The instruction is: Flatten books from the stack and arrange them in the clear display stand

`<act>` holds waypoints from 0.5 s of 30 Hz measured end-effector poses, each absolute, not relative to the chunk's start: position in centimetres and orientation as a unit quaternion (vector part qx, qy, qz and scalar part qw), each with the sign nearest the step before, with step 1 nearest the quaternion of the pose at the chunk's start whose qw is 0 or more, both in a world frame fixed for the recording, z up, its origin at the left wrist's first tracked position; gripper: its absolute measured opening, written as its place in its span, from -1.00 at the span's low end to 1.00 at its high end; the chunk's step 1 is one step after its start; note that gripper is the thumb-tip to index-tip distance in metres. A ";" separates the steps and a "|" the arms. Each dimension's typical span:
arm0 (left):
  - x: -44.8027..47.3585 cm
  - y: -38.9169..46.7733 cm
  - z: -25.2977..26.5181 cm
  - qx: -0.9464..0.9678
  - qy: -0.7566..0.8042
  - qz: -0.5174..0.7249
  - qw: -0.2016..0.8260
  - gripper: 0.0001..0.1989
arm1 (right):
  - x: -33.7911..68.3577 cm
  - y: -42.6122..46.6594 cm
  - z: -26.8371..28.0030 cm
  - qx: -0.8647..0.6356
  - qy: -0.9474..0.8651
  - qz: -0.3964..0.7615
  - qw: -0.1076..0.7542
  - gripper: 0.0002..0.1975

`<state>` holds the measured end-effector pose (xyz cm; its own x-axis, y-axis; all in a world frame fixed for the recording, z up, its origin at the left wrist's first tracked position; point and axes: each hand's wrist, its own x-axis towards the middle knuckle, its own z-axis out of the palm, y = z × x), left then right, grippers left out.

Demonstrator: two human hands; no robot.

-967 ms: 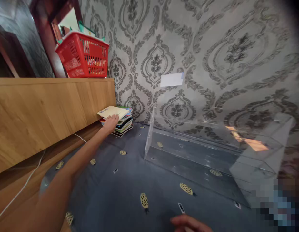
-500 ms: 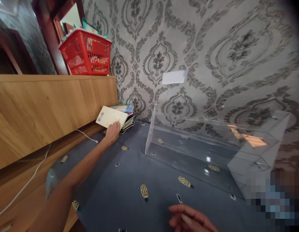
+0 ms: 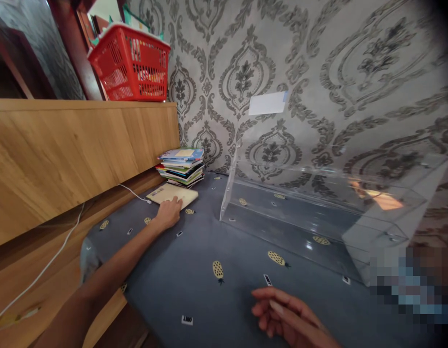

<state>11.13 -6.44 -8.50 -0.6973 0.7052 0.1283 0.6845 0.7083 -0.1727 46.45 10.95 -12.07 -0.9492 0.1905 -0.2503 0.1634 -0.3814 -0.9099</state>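
Observation:
A thin cream-coloured book (image 3: 170, 191) lies low over the dark blue cloth (image 3: 209, 309), just in front of a pile of books (image 3: 182, 169). My left hand (image 3: 168, 214) grips its near edge, fingers on the cover and thumb out of sight. Closer to me, my right hand (image 3: 285, 314) is held above the cloth with loosely curled, parted fingers and nothing in it. Beyond it stands a clear acrylic rack (image 3: 228, 188) with tiers.
A wooden cabinet (image 3: 82, 150) runs along the left, with a red basket (image 3: 147, 67) full of things on top. One white cable (image 3: 60, 251) trails down its shelf. Patterned wallpaper (image 3: 245, 72) covers the wall behind, and a white label (image 3: 267, 104) shows in front of it.
The cream book has come off the pile, towards me and down, in my left hand. The blue book on top of the pile now shows fully. My right hand stays much the same.

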 end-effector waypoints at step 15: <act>3.0 -15.3 -6.1 -0.170 -0.979 0.103 0.050 -0.63 | 46.2 10.7 -11.3 -0.172 -0.560 0.810 0.008 -0.57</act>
